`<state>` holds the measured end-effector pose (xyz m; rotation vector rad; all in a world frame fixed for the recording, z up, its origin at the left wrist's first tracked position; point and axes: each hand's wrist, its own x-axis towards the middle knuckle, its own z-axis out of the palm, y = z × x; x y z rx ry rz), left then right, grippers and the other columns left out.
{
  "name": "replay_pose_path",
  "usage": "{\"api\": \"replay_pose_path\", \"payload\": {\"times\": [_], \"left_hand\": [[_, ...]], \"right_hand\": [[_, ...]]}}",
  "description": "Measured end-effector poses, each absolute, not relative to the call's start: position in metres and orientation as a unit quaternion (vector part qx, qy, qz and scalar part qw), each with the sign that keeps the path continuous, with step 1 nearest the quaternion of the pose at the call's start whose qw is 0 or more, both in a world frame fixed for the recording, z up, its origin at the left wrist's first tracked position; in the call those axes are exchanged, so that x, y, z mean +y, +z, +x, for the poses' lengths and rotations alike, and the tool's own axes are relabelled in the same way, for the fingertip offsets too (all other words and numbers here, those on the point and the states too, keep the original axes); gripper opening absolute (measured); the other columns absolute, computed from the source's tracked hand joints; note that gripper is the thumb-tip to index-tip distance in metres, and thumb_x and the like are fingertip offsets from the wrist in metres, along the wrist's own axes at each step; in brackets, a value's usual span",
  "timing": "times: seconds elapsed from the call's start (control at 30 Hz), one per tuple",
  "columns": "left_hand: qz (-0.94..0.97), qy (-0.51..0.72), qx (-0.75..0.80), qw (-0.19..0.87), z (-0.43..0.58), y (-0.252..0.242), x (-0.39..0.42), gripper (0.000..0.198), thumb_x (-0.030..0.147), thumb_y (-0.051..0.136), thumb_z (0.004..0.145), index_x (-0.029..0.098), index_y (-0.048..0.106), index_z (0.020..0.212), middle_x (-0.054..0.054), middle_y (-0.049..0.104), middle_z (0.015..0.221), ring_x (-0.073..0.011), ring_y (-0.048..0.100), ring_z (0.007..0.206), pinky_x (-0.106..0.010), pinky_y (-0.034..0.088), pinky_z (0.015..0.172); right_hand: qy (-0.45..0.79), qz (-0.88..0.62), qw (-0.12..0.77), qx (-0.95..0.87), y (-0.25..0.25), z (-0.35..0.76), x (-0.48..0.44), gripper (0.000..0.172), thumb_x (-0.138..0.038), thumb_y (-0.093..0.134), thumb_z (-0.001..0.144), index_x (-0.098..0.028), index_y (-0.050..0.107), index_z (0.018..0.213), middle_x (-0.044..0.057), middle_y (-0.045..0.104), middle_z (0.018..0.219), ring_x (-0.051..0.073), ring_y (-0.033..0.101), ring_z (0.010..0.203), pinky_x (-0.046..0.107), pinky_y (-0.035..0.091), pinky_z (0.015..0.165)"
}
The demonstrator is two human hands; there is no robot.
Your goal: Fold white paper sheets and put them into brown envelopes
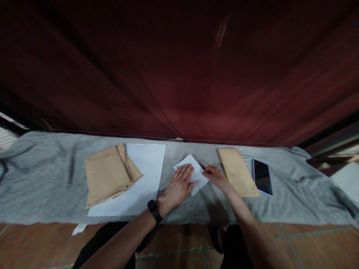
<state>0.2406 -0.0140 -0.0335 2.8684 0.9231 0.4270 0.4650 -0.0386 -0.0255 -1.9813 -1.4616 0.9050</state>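
A small folded white paper (pixel 195 169) lies on the grey cloth (pixel 42 179) in the middle. My left hand (pixel 178 186) rests flat on its left part, fingers stretched out; a black band is on that wrist. My right hand (pixel 215 176) touches the paper's right edge with its fingers curled together. Whether they pinch the paper I cannot make out.
A stack of brown envelopes (pixel 108 173) lies on white sheets (pixel 146 164) to the left. One brown envelope (pixel 238 171) and a dark phone (pixel 262 176) lie to the right. A dark red curtain (pixel 179 67) hangs behind. Tiled floor (pixel 308 243) shows below.
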Motion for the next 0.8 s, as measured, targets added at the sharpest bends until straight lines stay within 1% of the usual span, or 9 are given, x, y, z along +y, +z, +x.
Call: {"api": "replay_pose_path", "payload": {"times": [0.13, 0.2, 0.37, 0.43, 0.5, 0.6, 0.67, 0.73, 0.8], "left_hand": [[0.937, 0.143, 0.317, 0.043, 0.259, -0.039, -0.015, 0.059, 0.045, 0.028, 0.106, 0.012, 0.031, 0.155, -0.012, 0.029, 0.164, -0.0232, 0.022, 0.154, -0.046, 0.019, 0.126], [0.933, 0.137, 0.330, 0.041, 0.267, -0.043, -0.016, 0.057, 0.043, 0.026, 0.106, 0.013, 0.032, 0.155, -0.012, 0.030, 0.164, -0.0231, 0.022, 0.153, -0.047, 0.017, 0.126], [0.923, 0.121, 0.364, 0.042, 0.278, -0.053, -0.017, 0.056, 0.040, 0.026, 0.106, 0.011, 0.037, 0.153, -0.012, 0.034, 0.162, -0.0227, 0.026, 0.152, -0.045, 0.017, 0.126], [0.915, 0.118, 0.383, 0.037, 0.278, -0.054, -0.017, 0.057, 0.040, 0.029, 0.105, 0.010, 0.036, 0.153, -0.013, 0.033, 0.163, -0.0236, 0.025, 0.152, -0.044, 0.017, 0.126], [0.904, 0.116, 0.411, 0.032, 0.276, -0.053, -0.016, 0.060, 0.042, 0.030, 0.105, 0.007, 0.036, 0.153, -0.015, 0.032, 0.163, -0.0252, 0.023, 0.153, -0.045, 0.018, 0.125], [0.886, 0.111, 0.449, 0.029, 0.270, -0.050, -0.015, 0.061, 0.042, 0.030, 0.104, 0.006, 0.036, 0.153, -0.017, 0.034, 0.161, -0.0270, 0.023, 0.153, -0.048, 0.018, 0.125], [0.877, 0.109, 0.467, 0.027, 0.265, -0.048, -0.015, 0.060, 0.040, 0.029, 0.104, 0.006, 0.036, 0.153, -0.017, 0.035, 0.160, -0.0276, 0.024, 0.153, -0.049, 0.019, 0.124], [0.872, 0.109, 0.476, 0.025, 0.260, -0.047, -0.016, 0.059, 0.038, 0.029, 0.104, 0.006, 0.037, 0.153, -0.017, 0.036, 0.160, -0.0276, 0.024, 0.153, -0.049, 0.018, 0.124], [0.870, 0.111, 0.480, 0.023, 0.256, -0.048, -0.020, 0.058, 0.036, 0.028, 0.104, 0.006, 0.038, 0.152, -0.017, 0.037, 0.160, -0.0275, 0.024, 0.153, -0.048, 0.018, 0.124]], "right_hand": [[0.347, -0.741, 0.265, -0.509, -0.033, 0.460, -0.041, 0.020, -0.032, 0.052, 0.088, -0.018, 0.066, 0.082, -0.001, 0.068, 0.068, 0.014, 0.063, 0.056, 0.022, 0.044, 0.048], [0.345, -0.745, 0.262, -0.507, -0.036, 0.457, -0.042, 0.019, -0.031, 0.053, 0.089, -0.018, 0.065, 0.083, -0.001, 0.068, 0.067, 0.014, 0.062, 0.054, 0.022, 0.043, 0.048], [0.240, -0.775, 0.218, -0.542, -0.039, 0.457, -0.044, 0.013, -0.029, 0.060, 0.086, -0.020, 0.067, 0.079, 0.003, 0.072, 0.075, 0.017, 0.068, 0.074, 0.022, 0.044, 0.060], [0.229, -0.781, 0.208, -0.543, -0.039, 0.456, -0.045, 0.014, -0.029, 0.059, 0.087, -0.020, 0.068, 0.081, 0.004, 0.073, 0.077, 0.018, 0.069, 0.077, 0.022, 0.044, 0.061], [0.253, -0.779, 0.208, -0.534, -0.037, 0.455, -0.048, 0.017, -0.030, 0.057, 0.089, -0.019, 0.069, 0.084, 0.004, 0.073, 0.074, 0.017, 0.068, 0.071, 0.022, 0.043, 0.059], [0.287, -0.778, 0.206, -0.520, -0.035, 0.450, -0.053, 0.022, -0.032, 0.053, 0.092, -0.017, 0.069, 0.087, 0.000, 0.067, 0.062, 0.014, 0.064, 0.054, 0.021, 0.041, 0.051], [0.285, -0.779, 0.203, -0.521, -0.033, 0.446, -0.058, 0.025, -0.033, 0.051, 0.094, -0.017, 0.069, 0.087, -0.001, 0.064, 0.057, 0.013, 0.062, 0.050, 0.020, 0.040, 0.049], [0.271, -0.782, 0.201, -0.525, -0.032, 0.442, -0.063, 0.024, -0.033, 0.052, 0.094, -0.017, 0.069, 0.085, -0.001, 0.065, 0.059, 0.013, 0.064, 0.054, 0.020, 0.040, 0.050], [0.247, -0.786, 0.200, -0.531, -0.030, 0.438, -0.069, 0.021, -0.032, 0.055, 0.093, -0.018, 0.069, 0.083, 0.000, 0.069, 0.066, 0.015, 0.067, 0.064, 0.020, 0.042, 0.055]]}}
